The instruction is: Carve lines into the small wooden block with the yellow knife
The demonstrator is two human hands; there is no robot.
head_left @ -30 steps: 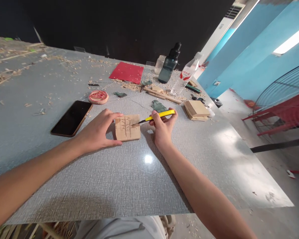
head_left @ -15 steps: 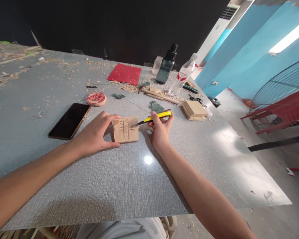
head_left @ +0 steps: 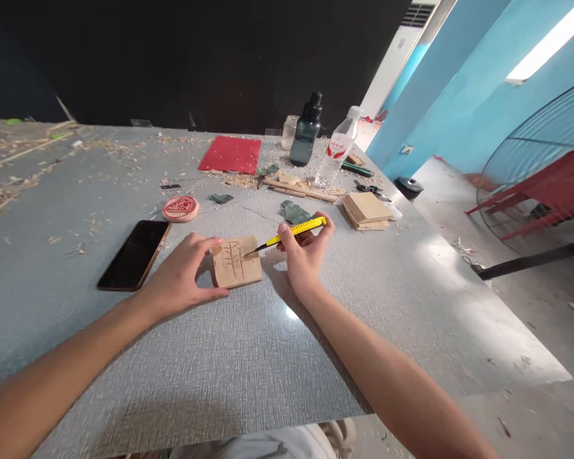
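Observation:
A square wooden block (head_left: 234,271) with lines cut into its top face lies on the table before me. My left hand (head_left: 184,271) grips it from the left, thumb at the near edge and fingers at the far left corner. In my right hand (head_left: 303,255) is a yellow utility knife (head_left: 296,228), held like a pen. Its dark blade slants down to the left, and the tip meets the carved face near its right part. Left of my left hand lies a black phone (head_left: 134,255), with a round wooden piece (head_left: 180,208) bearing a red design just beyond it.
Green sandpaper scraps (head_left: 294,212), wooden sticks (head_left: 299,190) and stacked wood blocks (head_left: 367,209) lie beyond my right hand. Farther back are a red sheet (head_left: 230,154), a dark bottle (head_left: 306,131) and a clear plastic bottle (head_left: 337,150). Wood shavings cover the far left.
The view has shifted a little. The block appears slightly turned, its right side nearer the far edge, and the knife tip has moved slightly on its face. Both holds are unchanged.

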